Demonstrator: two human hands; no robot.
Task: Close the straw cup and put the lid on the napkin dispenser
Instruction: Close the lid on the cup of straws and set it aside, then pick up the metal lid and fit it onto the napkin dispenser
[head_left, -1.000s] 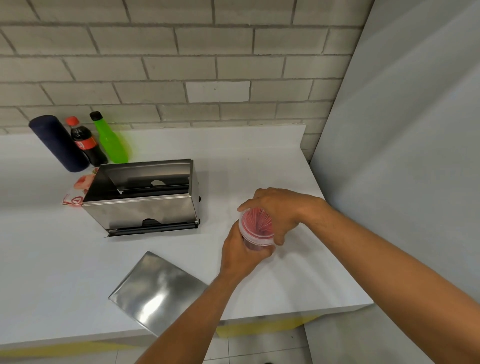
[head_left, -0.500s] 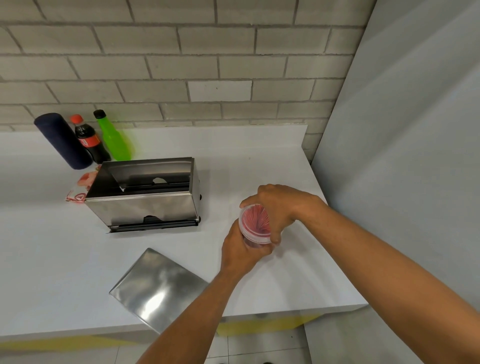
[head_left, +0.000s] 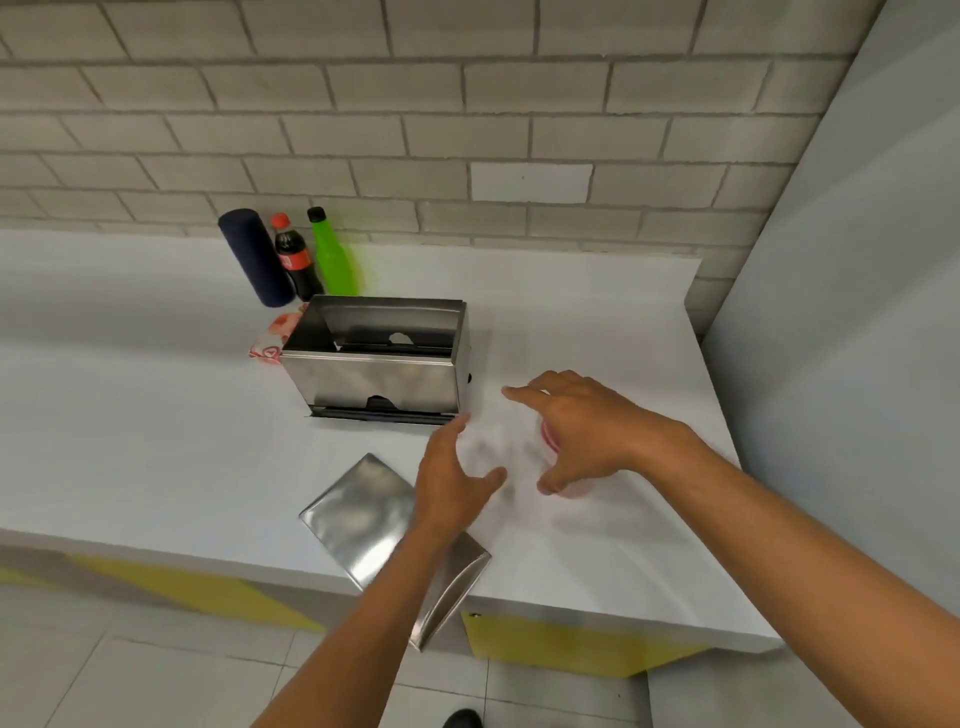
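The straw cup (head_left: 548, 438), clear plastic with pink straws inside, stands on the white counter (head_left: 156, 441) and is mostly hidden under my right hand (head_left: 587, 431). That hand arches over it with fingers spread. My left hand (head_left: 451, 480) hovers open just left of the cup, holding nothing, above the upper corner of the steel lid (head_left: 358, 514). The lid lies flat near the counter's front edge, one corner hanging over it. The steel napkin dispenser (head_left: 379, 376) stands behind, its top uncovered.
A navy cylinder (head_left: 254, 257), a cola bottle (head_left: 292, 260) and a green bottle (head_left: 332, 257) stand by the brick wall behind the dispenser. A red-and-white packet (head_left: 274, 340) lies at the dispenser's left. A grey wall panel (head_left: 857, 312) bounds the counter on the right.
Both hands have come off the cup: the left drew away to the left and opened, the right spread its fingers above it. The camera view shifted left and back.
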